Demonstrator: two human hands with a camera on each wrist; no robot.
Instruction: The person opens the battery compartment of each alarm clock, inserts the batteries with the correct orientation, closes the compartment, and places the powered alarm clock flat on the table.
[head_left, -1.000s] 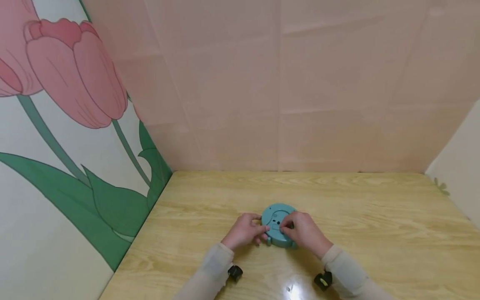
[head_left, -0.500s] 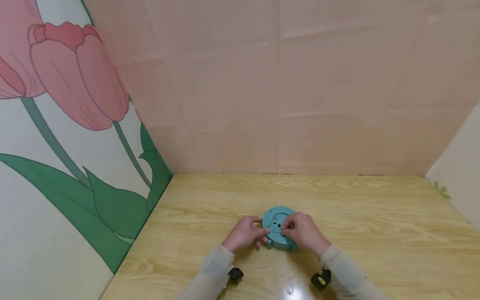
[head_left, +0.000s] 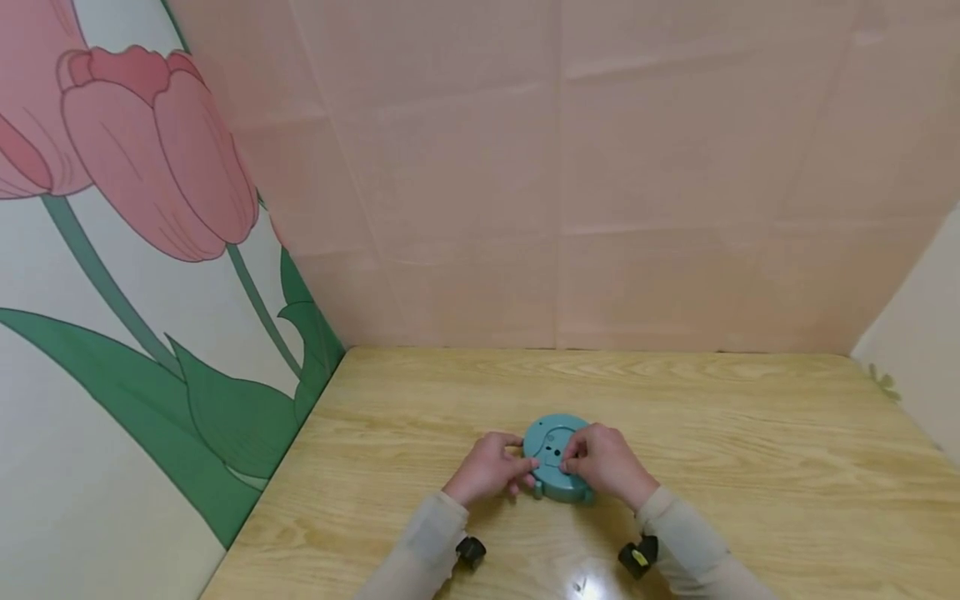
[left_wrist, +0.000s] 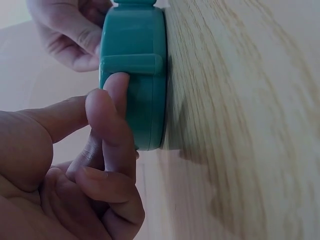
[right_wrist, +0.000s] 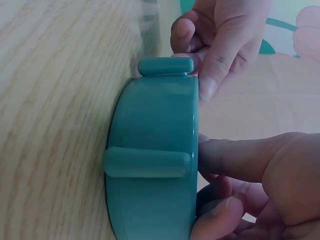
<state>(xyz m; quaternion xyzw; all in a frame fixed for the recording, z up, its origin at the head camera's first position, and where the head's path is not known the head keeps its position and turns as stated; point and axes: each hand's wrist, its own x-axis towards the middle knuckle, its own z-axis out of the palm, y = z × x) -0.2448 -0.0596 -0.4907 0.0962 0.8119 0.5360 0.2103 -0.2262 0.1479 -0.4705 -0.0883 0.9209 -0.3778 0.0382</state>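
A round teal alarm clock point(head_left: 545, 474) lies on the wooden table with its back facing up. Two stubby feet stick out from its near side, one of them a short foot point(right_wrist: 147, 163) in the right wrist view. My left hand point(head_left: 487, 468) holds the clock's left side, thumb on the back and fingers against the rim. From the right, my right hand point(head_left: 609, 467) bends over the back, thumb and fingertips drawn together near a rectangular outline beside small dark holes. Those fingers hide whatever they pinch there.
The wooden table point(head_left: 750, 450) spreads around the clock, with a pink covering point(head_left: 450, 183) behind it. A tulip-patterned wall point(head_left: 150, 167) stands left and a pale wall point(head_left: 918, 317) right. Black wrist cameras hang under both sleeves.
The head view has tilted slightly, and the right wrist has shifted a little to the left. Both hands stay on the clock, which keeps its place.
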